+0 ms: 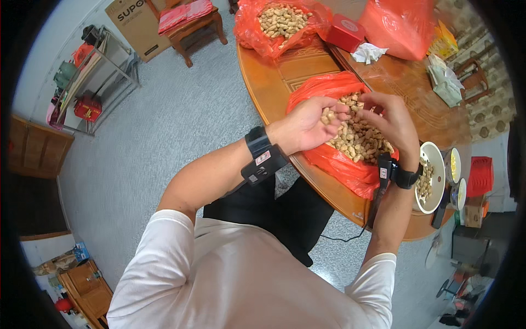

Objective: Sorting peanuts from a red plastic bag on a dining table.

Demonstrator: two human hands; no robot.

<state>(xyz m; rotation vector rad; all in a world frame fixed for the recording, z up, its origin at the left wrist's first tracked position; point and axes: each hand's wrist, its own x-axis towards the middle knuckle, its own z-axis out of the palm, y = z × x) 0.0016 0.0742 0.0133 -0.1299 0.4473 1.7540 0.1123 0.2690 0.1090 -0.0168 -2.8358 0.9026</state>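
An open red plastic bag [349,177] full of unshelled peanuts [356,140] lies on the round wooden table in front of me. My left hand [312,125], palm turned up over the bag's near left side, holds a few peanuts [328,116] in its curled fingers. Above the peanuts on the right is my right hand [388,117], its fingers bent and apart; nothing can be made out between them. To the right of my right wrist stands a white oval basin [436,181] with more peanuts in it.
A second red bag [246,28] of peanuts, a red box [345,33], a crumpled tissue [368,52] and a full red bag [398,28] stand on the table's far side. Two bowls [453,165] and a dark phone-like object [440,211] are beside the basin. A cable [347,239] hangs below my right wrist.
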